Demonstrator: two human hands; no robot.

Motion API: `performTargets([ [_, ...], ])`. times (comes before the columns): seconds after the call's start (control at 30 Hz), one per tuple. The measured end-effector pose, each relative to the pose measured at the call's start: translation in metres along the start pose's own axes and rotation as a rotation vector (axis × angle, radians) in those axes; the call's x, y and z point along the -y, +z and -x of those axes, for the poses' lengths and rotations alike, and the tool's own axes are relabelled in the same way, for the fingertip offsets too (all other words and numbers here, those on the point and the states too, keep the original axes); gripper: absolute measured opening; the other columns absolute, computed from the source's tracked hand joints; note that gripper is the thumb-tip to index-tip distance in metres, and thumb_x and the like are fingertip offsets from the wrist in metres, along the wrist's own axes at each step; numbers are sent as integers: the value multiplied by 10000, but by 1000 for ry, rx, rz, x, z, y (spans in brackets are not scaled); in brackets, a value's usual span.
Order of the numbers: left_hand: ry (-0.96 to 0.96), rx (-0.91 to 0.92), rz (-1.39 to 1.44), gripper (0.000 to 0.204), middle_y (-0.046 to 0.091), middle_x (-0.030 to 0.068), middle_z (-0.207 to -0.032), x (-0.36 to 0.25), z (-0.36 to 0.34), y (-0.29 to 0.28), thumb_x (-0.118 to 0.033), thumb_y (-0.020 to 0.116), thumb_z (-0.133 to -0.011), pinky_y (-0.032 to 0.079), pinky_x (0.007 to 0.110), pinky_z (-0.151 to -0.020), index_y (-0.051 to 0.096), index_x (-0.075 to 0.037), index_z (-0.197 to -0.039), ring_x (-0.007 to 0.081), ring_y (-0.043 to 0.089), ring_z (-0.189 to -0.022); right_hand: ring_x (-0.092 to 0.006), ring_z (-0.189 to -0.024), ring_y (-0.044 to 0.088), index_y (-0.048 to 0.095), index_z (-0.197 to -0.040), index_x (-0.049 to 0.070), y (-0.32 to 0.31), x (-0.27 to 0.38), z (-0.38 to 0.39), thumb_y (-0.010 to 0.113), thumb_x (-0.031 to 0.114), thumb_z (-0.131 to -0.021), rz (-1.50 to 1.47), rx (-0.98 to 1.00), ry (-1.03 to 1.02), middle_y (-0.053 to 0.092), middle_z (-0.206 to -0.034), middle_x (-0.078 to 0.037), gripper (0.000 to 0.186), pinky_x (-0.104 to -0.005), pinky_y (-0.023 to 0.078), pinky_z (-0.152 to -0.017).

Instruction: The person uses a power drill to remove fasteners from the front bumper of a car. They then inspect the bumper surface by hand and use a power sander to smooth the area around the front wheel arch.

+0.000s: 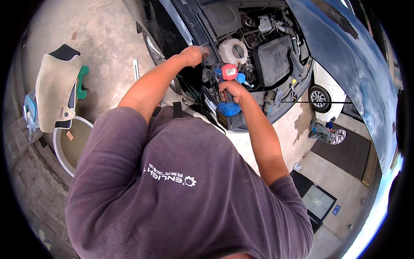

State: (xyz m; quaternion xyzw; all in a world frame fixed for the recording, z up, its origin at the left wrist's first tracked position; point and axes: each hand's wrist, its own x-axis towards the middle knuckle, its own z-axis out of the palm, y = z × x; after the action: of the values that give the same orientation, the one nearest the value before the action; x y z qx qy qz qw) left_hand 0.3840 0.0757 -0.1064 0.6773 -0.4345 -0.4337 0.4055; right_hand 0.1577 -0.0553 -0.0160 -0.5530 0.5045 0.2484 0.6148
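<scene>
My right hand (233, 90) is wrapped round the handle of a cordless power driver (228, 71), which has a red rear end and a blue battery (229, 108) at its base. The driver's head is over the front corner of the car's engine bay, and its tip is hidden. My left hand (195, 55) is closed at the fender edge (210, 48), beside the driver's front. Its fingertips are in shadow, so whatever they hold cannot be made out. Just beyond both hands is a whitish round coolant reservoir (233, 51).
A black engine cover (274, 60) fills the bay's middle under the raised hood (345, 52). At left a beige fender cover (58, 93) hangs near a green plastic piece (82, 82) and a round tub (60, 149). A white car (327, 88) and a person (330, 133) are at right.
</scene>
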Motion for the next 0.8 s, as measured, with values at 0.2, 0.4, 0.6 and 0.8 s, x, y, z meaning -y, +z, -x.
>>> performTargets([
  [0.2,-7,111,189,539,704,256,-1272,9,-11,-12,85,410,-838,616,382,-653,607,48,-1338,308,747,-675,-267,-479,568,641,-732,23,4,17,1,673,82,-753,34,-13,34,603,-611,-133,71,-388,482,-490],
  [0.4,-27,158,272,550,696,266,-1303,13,-17,-18,90,400,-824,606,377,-635,594,74,-1338,301,737,-616,-277,-478,570,636,-723,21,4,19,4,665,81,-758,16,-5,43,605,-608,-134,75,-402,494,-503],
  [0.6,-44,169,297,577,697,258,-1315,16,-17,-19,90,394,-797,598,375,-626,596,65,-1337,298,738,-609,-213,-507,535,618,-777,67,20,26,16,682,52,-774,-13,-60,60,576,-667,-72,66,-359,444,-473],
  [0.8,-37,187,249,489,705,253,-1291,15,-22,-17,94,425,-855,604,357,-581,579,67,-1318,292,744,-616,-181,-539,547,620,-802,66,23,15,20,689,56,-796,127,-64,10,593,-701,-59,71,-348,431,-494],
])
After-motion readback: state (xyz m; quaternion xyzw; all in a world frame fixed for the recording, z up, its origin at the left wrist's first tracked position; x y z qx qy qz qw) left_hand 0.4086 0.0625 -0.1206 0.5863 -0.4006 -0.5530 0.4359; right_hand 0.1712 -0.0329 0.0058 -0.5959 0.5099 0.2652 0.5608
